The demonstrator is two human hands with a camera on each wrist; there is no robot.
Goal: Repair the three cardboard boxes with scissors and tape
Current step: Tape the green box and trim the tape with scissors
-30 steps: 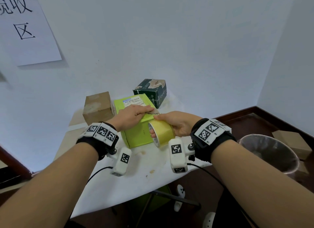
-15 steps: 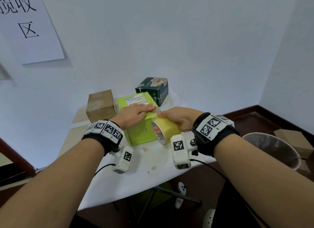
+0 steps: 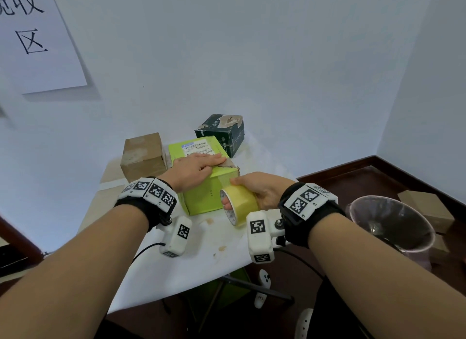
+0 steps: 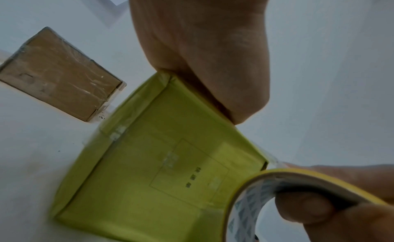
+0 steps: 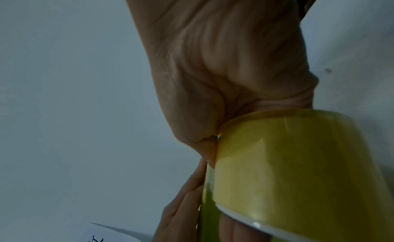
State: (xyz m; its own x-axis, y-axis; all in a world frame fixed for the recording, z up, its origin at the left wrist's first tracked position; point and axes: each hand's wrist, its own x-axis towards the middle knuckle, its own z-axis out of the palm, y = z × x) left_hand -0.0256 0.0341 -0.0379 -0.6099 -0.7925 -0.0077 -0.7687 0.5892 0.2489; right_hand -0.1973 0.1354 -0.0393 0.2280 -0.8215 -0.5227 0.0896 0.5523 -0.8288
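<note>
1. Right hand [image 3: 262, 191], nearest the viewer: fingers pass through the core of the tape roll [image 3: 239, 204] and the thumb clamps its outer face, so the roll can probably turn and pay out. The roll is glossy translucent yellow film on a white printed core.
2. Tape strip [image 3: 224, 181]: a clear, shiny band stretched from the roll up the near corner of the green box [image 3: 204, 197], held taut for laying flat.
3. Left hand [image 3: 195, 171]: flat, fingers straight, pressing the box top near its torn corner, apparently anchoring the strip's end. The box is smooth green card on the white worktop [image 3: 176, 260].
4. Brown box [image 3: 142, 155]: matte card with film wrinkles, just beside the green box.
5. Dark box [image 3: 222, 134], farthest: printed card, scuffed top.
6. No scissors are in view.
</note>
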